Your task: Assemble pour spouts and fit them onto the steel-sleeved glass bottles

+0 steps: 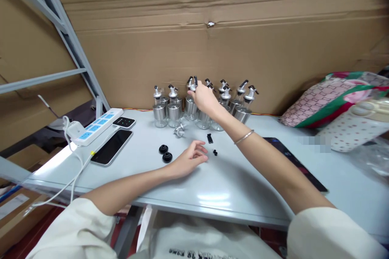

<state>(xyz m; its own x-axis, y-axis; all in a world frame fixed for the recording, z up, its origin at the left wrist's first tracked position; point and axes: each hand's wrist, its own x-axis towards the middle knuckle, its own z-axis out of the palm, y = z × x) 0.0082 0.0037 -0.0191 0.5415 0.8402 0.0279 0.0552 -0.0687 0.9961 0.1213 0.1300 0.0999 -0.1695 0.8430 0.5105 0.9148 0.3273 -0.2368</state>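
Observation:
My right hand reaches to the back row, its fingers closed round the silver pour spout of a glass oil bottle. More glass bottles with steel sleeves and black-flapped spouts stand on both sides, such as one bottle at the left end. My left hand rests on the table, fingers apart and holding nothing. Two black ribbed stoppers lie to its left. Beyond it are loose silver spout parts. A black flap and a tiny black piece lie close to its fingertips.
On the table's left are a white power strip, a phone, a small black-faced device and white cables. A dark tablet lies right, under my forearm. Patterned bags sit far right. Cardboard rises behind the bottles.

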